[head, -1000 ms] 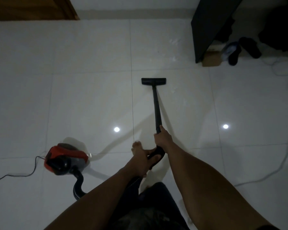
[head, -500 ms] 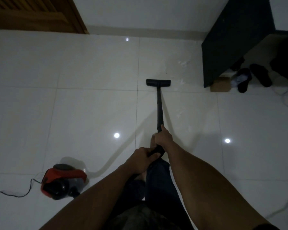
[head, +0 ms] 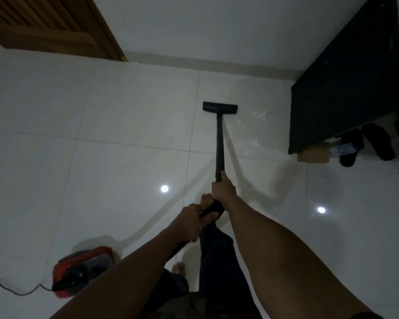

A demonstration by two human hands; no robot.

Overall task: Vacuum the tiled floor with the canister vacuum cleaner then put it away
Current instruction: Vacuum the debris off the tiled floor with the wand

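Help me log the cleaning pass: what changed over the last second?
The floor head was pushed forward across a grout line, toward the far wall, and the person stepped after it. Nothing was taken up or let go: the right hand still grips the wand, and the left hand the handle behind it. The red canister seems to sit where it was, at the left.
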